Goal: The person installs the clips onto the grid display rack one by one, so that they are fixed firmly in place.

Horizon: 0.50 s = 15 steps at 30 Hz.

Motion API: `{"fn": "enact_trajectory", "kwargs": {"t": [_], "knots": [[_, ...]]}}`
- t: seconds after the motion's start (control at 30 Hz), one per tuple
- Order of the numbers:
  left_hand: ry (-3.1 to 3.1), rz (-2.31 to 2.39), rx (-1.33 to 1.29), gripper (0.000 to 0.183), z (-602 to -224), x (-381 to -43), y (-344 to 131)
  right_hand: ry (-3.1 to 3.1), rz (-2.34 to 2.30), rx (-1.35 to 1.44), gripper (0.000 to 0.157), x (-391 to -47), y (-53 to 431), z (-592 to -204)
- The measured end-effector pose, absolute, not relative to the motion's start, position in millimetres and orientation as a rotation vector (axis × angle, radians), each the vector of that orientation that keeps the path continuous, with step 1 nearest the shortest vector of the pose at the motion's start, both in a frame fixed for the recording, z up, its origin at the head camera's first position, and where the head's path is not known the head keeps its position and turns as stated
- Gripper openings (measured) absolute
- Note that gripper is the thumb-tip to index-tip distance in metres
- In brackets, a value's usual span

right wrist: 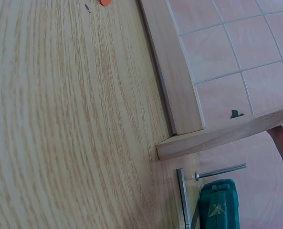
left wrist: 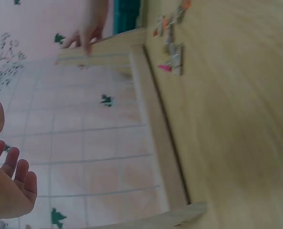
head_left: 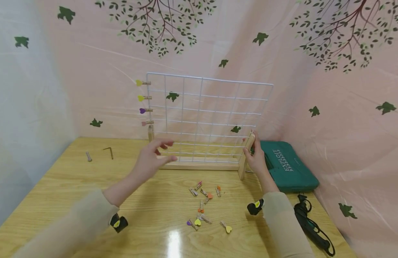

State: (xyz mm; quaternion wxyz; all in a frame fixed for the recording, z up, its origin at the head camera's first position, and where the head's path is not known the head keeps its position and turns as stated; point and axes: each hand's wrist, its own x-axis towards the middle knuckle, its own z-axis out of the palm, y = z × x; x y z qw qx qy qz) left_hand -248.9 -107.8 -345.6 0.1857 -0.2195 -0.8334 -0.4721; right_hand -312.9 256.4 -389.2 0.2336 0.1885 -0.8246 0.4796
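Observation:
A white wire grid [head_left: 202, 107] stands in a wooden frame with a base bar [head_left: 199, 165] on the table. My right hand [head_left: 258, 159] grips the right wooden upright [head_left: 245, 157] near its top; the right wrist view shows fingers [right wrist: 280, 138] against that upright [right wrist: 227, 135]. In front of the frame's lower left part, my left hand [head_left: 148, 157] hangs with thumb and fingers apart, holding nothing. Small clothespins with hearts, including a purple one [head_left: 142, 111], are clipped along the grid's left edge. More clothespins, such as one with a yellow heart [head_left: 229, 229], lie loose on the table.
A green tool case [head_left: 287, 166] lies right of the frame, with a black corded tool [head_left: 311, 225] before it. At left lie a bolt [head_left: 89, 157] and a hex key [head_left: 111, 153]. Another bolt [right wrist: 222, 171] and a metal bar [right wrist: 182, 195] lie beside the right upright.

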Motion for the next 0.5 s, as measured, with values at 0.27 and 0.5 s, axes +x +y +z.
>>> {"fn": "enact_trajectory", "kwargs": {"t": [0.27,0.5], "knots": [[-2.645,-1.232,-0.917,0.055,-423,-214,-84,-2.27,1.356,0.52,0.069,-312,256,-388],[-2.809,-1.006,-1.223,0.048,-460,-191,-71,-2.268,1.341,0.528,0.07,-312,257,-388]]}}
